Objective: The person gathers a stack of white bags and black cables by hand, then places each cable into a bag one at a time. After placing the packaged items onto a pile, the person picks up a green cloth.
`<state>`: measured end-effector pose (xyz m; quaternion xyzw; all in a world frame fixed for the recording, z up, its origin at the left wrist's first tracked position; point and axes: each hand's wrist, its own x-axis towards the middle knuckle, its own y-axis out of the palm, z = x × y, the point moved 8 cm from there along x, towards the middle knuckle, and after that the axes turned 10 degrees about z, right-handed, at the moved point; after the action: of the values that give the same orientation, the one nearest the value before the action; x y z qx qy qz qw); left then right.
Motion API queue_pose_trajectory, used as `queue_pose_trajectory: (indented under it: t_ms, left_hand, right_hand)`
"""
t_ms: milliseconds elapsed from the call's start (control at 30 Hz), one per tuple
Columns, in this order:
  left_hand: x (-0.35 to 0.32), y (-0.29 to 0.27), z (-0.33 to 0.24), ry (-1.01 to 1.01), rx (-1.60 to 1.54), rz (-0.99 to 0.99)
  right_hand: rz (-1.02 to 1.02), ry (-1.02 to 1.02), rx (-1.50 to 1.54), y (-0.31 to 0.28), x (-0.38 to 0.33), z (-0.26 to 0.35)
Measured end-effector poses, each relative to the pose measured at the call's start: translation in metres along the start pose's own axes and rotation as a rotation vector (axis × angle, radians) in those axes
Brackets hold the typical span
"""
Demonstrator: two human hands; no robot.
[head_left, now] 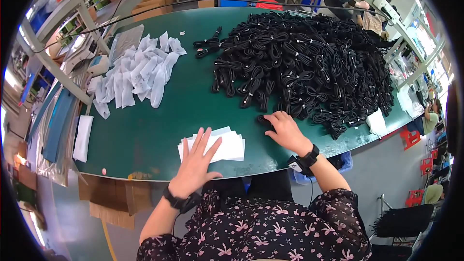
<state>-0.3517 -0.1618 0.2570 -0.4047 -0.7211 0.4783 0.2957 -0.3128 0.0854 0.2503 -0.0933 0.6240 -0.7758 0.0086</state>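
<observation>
Nearest the person, at the near edge of the green table (159, 130), the left hand (195, 162) lies flat with its fingers spread wide on a small stack of flat white bags (227, 146), holding nothing. Just to the right of that stack, the right hand (286, 131) rests palm down with fingers loosely curled over a coiled black cable bundle (265, 121) at the near rim of the heap; whether it actually grips the coil cannot be told. Both wrists carry black bands. Beyond the right hand, a large heap of coiled black cables (309, 63) covers the right half of the table up to its far edge. A couple of loose cable coils (208, 46) lie apart from the heap toward the far middle. On the left half, toward the far left corner, a loose pile of white bags (137, 72) is spread out. A single white bag (376, 122) lies at the near right edge.
</observation>
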Motion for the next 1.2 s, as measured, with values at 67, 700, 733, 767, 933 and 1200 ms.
queue_pose_trajectory:
  t_ms: [67,700,733,767,933,1200]
  left_hand:
    - [0.006,0.014,-0.005,-0.027,0.094,0.042]
    - [-0.005,0.030,0.032,-0.309,0.200,-0.057]
    - [-0.003,0.024,0.026,-0.275,0.206,-0.067]
    - [-0.005,0.022,0.024,-0.296,0.211,-0.004]
    - [-0.014,0.027,0.012,-0.280,0.165,0.137]
    - [-0.013,0.018,-0.008,-0.193,0.319,-0.013]
  right_hand:
    - [-0.057,-0.042,-0.052,0.002,-0.006,0.007]
    - [0.075,-0.236,0.336,0.087,0.094,0.084]
    - [0.053,-0.215,0.317,0.090,0.092,0.080]
    - [0.057,-0.238,0.296,0.095,0.093,0.085]
    - [0.156,-0.272,0.265,0.093,0.071,0.087]
    - [0.114,-0.076,0.532,0.058,0.052,0.053]
